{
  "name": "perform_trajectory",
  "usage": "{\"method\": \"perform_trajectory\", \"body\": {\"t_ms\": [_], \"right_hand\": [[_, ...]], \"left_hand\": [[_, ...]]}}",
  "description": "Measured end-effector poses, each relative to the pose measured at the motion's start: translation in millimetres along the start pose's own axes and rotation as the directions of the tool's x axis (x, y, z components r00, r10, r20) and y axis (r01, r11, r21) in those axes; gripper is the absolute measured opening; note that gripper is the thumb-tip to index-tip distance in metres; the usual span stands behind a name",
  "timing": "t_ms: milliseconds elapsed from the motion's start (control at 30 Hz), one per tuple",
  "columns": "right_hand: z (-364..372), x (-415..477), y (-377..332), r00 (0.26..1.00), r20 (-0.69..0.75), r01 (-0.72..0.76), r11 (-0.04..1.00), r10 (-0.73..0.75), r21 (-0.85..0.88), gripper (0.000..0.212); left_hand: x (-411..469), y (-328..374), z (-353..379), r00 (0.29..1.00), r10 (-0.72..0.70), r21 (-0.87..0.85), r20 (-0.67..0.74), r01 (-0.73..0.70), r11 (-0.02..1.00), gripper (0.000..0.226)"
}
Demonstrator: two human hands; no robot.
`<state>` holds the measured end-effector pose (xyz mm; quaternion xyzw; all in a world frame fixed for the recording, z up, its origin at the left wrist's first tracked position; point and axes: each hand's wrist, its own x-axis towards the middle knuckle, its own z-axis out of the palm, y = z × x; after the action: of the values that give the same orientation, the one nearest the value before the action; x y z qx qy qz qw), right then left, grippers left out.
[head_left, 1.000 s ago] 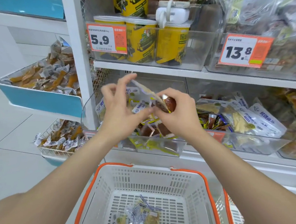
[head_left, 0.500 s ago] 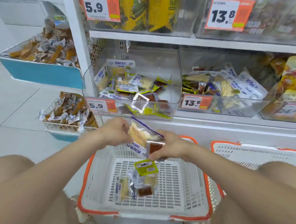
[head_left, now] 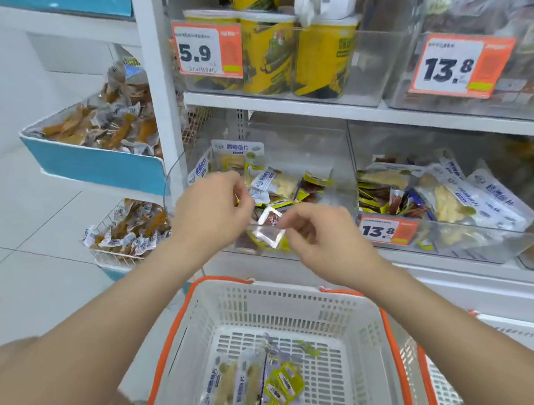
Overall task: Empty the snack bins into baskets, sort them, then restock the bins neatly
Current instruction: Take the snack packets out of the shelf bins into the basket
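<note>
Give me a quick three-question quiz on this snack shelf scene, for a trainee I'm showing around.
1. True or false: the white basket already holds packets.
2. The price tag in front of the yellow canisters reads: A 5.9, B 13.8, C 8.5.
3. Fill in: the left hand and right hand are at a clear bin one shelf ___ the canisters.
Key: 1 true; 2 A; 3 below.
</note>
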<state>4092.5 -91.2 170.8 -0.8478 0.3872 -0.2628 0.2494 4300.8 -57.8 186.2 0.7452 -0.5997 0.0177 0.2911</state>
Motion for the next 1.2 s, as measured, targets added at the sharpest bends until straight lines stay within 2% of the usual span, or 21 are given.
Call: {"method": "perform_trajectory", "body": {"t_ms": [67, 133, 167, 267, 400, 500, 600, 700, 767, 833, 900, 1000, 1067, 1133, 1200], "right_hand": [[-2, 25, 4, 0.993, -0.113, -0.046, 0.995, 0.035, -0.090, 0.020], [2, 49, 13, 0.990, -0.087, -0.122, 0.977, 0.109, -0.173, 0.021], [5, 60, 17, 0.988, -0.058, -0.153, 0.967, 0.144, -0.203, 0.021], [12, 87, 28, 0.977, 0.017, -0.201, 0.938, 0.214, -0.282, 0.031], [20, 113, 40, 0.956, 0.082, -0.250, 0.931, 0.280, -0.268, 0.057], [34, 125, 49, 0.945, 0.144, -0.255, 0.939, 0.293, -0.232, 0.090], [52, 134, 59, 0.956, 0.198, -0.163, 0.954, 0.216, -0.253, 0.119], [65, 141, 64, 0.945, 0.267, -0.090, 0.933, 0.191, -0.349, 0.122], [69, 144, 65, 0.916, 0.321, -0.117, 0.925, 0.240, -0.361, 0.127], [66, 148, 66, 0.911, 0.338, -0.103, 0.925, 0.234, -0.365, 0.122], [60, 153, 66, 0.932, 0.319, -0.021, 0.907, 0.169, -0.420, 0.097], [52, 156, 60, 0.938, 0.337, 0.135, 0.814, 0.078, -0.565, 0.064], [47, 155, 57, 0.927, 0.372, 0.208, 0.775, 0.038, -0.597, 0.050], [41, 151, 53, 0.931, 0.365, 0.243, 0.758, -0.006, -0.606, 0.048], [37, 148, 50, 0.944, 0.329, 0.244, 0.738, -0.032, -0.629, 0.061]], "left_hand": [[27, -13, 7, 0.991, -0.076, 0.091, 0.112, 0.066, 0.994, 0.026], [49, -24, 14, 0.947, -0.180, 0.192, 0.265, 0.131, 0.973, 0.043], [57, -29, 20, 0.929, -0.227, 0.254, 0.293, 0.153, 0.955, 0.048], [77, -37, 35, 0.933, -0.259, 0.407, 0.250, 0.142, 0.903, 0.062], [90, -25, 56, 0.907, -0.345, 0.436, 0.242, 0.216, 0.874, 0.088], [93, -16, 66, 0.918, -0.344, 0.515, 0.195, 0.202, 0.833, 0.073], [95, -17, 73, 0.944, -0.233, 0.377, 0.235, 0.132, 0.917, 0.053], [100, -24, 72, 0.932, -0.106, 0.155, 0.346, 0.055, 0.986, 0.049], [103, -29, 69, 0.906, -0.095, 0.025, 0.412, 0.093, 0.995, 0.046], [105, -31, 63, 0.851, -0.116, -0.009, 0.512, 0.141, 0.990, 0.069], [104, -33, 59, 0.815, -0.098, -0.035, 0.572, 0.144, 0.989, 0.096], [106, -44, 54, 0.838, -0.049, -0.090, 0.543, 0.116, 0.989, 0.110], [103, -52, 54, 0.838, -0.029, -0.016, 0.545, 0.045, 0.999, 0.116], [97, -55, 54, 0.826, -0.022, 0.057, 0.563, -0.012, 0.998, 0.116], [92, -53, 54, 0.826, 0.002, 0.050, 0.564, -0.037, 0.998, 0.114]]}}
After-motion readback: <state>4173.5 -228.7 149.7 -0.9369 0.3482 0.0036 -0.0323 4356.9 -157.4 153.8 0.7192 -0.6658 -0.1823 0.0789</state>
